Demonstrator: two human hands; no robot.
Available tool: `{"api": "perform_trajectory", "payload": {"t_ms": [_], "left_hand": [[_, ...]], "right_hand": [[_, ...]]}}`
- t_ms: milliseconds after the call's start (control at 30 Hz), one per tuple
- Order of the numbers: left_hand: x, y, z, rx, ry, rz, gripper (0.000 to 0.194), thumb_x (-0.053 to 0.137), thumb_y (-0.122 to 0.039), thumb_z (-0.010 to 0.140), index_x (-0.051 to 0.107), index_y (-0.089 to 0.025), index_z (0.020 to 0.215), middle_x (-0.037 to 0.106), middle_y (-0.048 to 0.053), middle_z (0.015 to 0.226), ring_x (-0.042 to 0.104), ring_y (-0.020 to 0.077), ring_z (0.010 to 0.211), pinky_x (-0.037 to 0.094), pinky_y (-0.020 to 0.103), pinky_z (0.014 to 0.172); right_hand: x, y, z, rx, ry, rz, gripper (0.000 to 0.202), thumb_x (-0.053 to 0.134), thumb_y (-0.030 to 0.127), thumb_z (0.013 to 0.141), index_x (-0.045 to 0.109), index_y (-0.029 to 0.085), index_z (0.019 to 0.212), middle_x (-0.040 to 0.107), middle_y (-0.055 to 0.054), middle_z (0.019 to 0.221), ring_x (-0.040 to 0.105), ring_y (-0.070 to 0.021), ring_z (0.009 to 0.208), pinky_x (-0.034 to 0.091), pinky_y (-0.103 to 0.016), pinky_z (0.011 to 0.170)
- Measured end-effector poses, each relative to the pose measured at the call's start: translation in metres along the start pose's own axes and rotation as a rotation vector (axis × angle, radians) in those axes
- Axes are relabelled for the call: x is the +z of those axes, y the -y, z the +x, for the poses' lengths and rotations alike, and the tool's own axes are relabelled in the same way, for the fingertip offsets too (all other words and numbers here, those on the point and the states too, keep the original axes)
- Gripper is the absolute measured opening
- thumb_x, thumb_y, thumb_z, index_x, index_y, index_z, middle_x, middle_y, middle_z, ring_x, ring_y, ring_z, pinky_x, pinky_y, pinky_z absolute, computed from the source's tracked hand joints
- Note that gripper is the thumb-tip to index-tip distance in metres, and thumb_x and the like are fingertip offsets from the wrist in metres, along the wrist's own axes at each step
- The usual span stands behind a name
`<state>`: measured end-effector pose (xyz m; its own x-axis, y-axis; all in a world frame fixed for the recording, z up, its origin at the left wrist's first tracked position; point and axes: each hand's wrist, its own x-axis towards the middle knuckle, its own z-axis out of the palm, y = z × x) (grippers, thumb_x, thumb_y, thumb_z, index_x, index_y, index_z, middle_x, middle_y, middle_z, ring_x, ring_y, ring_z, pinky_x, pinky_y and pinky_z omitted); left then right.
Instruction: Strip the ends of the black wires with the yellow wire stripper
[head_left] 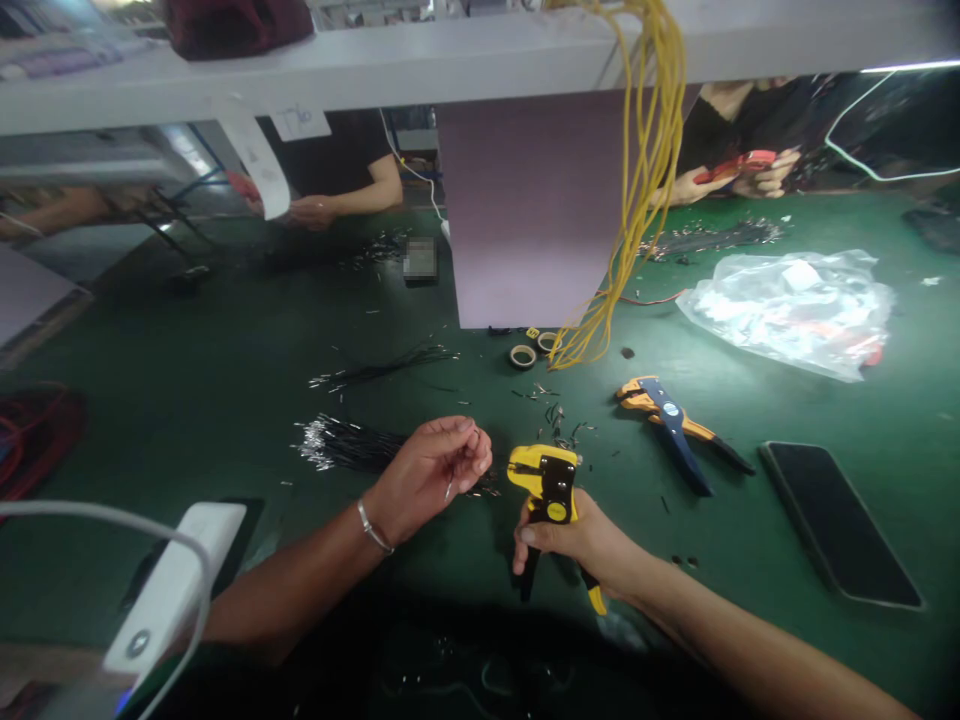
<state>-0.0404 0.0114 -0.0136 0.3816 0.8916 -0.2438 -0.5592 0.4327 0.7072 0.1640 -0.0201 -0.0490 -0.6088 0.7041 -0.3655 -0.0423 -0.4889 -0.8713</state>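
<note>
My right hand is wrapped round the handles of a yellow and black wire stripper, its jaws pointing left. Just left of the jaws, my left hand is closed in a pinch on a thin wire, mostly hidden by the fingers. Behind and beside that hand lies a bundle of black wires with bright ends. A smaller group of black wires is spread farther back. Short dark offcuts are scattered beyond the stripper.
A second wire stripper, orange and blue, and a phone lie to the right. Yellow wires hang from the shelf near tape rolls. A plastic bag and a white power strip flank the work. Co-workers' hands show opposite.
</note>
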Motion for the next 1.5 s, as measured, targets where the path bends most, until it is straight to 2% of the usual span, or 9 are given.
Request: {"api": "perform_trajectory", "payload": {"t_ms": [233,400,633,800,1100,1267,1500], "left_hand": [[-0.001,0.004,0.004,-0.027,-0.041,-0.055,0.02,0.062,-0.02,0.084,0.059,-0.01,0.067,0.056,0.004,0.065,0.051,0.0078,0.052,0.036,0.015,0.04],[-0.005,0.006,0.006,-0.065,-0.08,-0.075,0.023,0.058,-0.022,0.087,0.059,-0.009,0.068,0.058,0.005,0.065,0.048,0.0053,0.047,0.037,0.014,0.041],[0.002,0.008,0.005,-0.075,-0.11,-0.138,0.022,0.06,-0.019,0.085,0.058,-0.009,0.066,0.056,0.004,0.065,0.051,0.0073,0.052,0.038,0.014,0.041],[0.0,0.008,0.005,-0.083,-0.152,-0.172,0.02,0.061,-0.019,0.085,0.059,-0.009,0.067,0.056,0.004,0.068,0.052,0.0069,0.054,0.038,0.013,0.041],[0.007,0.013,0.003,-0.136,-0.161,-0.227,0.024,0.056,-0.016,0.088,0.059,-0.009,0.065,0.055,0.004,0.065,0.052,0.0069,0.054,0.042,0.013,0.045],[0.005,0.017,0.003,-0.161,-0.173,-0.293,0.025,0.053,-0.015,0.09,0.06,-0.008,0.067,0.056,0.005,0.068,0.053,0.0066,0.057,0.044,0.012,0.046],[0.0,0.023,0.003,-0.192,-0.171,-0.363,0.025,0.051,-0.016,0.092,0.061,-0.009,0.07,0.057,0.005,0.071,0.054,0.0074,0.061,0.048,0.013,0.052]], "right_hand": [[0.003,-0.001,-0.002,-0.023,0.014,-0.024,0.022,0.071,0.033,0.073,0.061,0.015,0.075,0.072,-0.006,0.062,0.061,-0.0178,0.064,0.045,-0.031,0.068],[0.001,-0.002,-0.002,-0.039,0.028,-0.032,0.023,0.073,0.035,0.074,0.061,0.015,0.076,0.072,-0.005,0.063,0.062,-0.0186,0.065,0.046,-0.032,0.069],[-0.001,-0.01,-0.001,-0.053,0.032,-0.047,0.023,0.072,0.036,0.076,0.061,0.016,0.079,0.072,-0.005,0.065,0.063,-0.0183,0.066,0.047,-0.032,0.071],[0.0,-0.006,-0.001,-0.033,0.055,-0.059,0.026,0.072,0.039,0.076,0.061,0.015,0.078,0.072,-0.005,0.065,0.063,-0.018,0.066,0.046,-0.032,0.07],[0.003,-0.007,-0.003,-0.016,0.067,-0.08,0.025,0.072,0.038,0.075,0.061,0.015,0.078,0.071,-0.004,0.063,0.062,-0.0186,0.066,0.045,-0.033,0.07],[0.004,-0.009,-0.004,-0.027,0.041,-0.098,0.023,0.07,0.037,0.077,0.061,0.015,0.075,0.07,-0.004,0.06,0.061,-0.0183,0.064,0.045,-0.032,0.069],[0.009,-0.007,-0.004,-0.009,-0.043,-0.082,0.028,0.072,0.04,0.072,0.057,0.017,0.07,0.067,-0.002,0.051,0.06,-0.0168,0.055,0.045,-0.03,0.063]]}}
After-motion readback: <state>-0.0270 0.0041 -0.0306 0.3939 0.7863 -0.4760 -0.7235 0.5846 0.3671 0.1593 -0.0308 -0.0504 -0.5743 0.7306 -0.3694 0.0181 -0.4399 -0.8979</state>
